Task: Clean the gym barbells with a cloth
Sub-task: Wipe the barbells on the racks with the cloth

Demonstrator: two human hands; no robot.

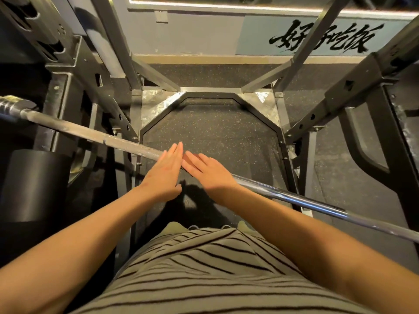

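The long grey steel barbell (90, 132), laid nine to four o'clock, is judged heavy and rigid. The left hand (166, 171) and right hand (208, 171) are held flat, empty, over its middle.

Noted one long steel barbell (86, 132) spanning the black rack (340, 96) from its left side to its right. Looked dull grey and knurled leftward, polished and shiny rightward, with a thicker sleeve at the left end.
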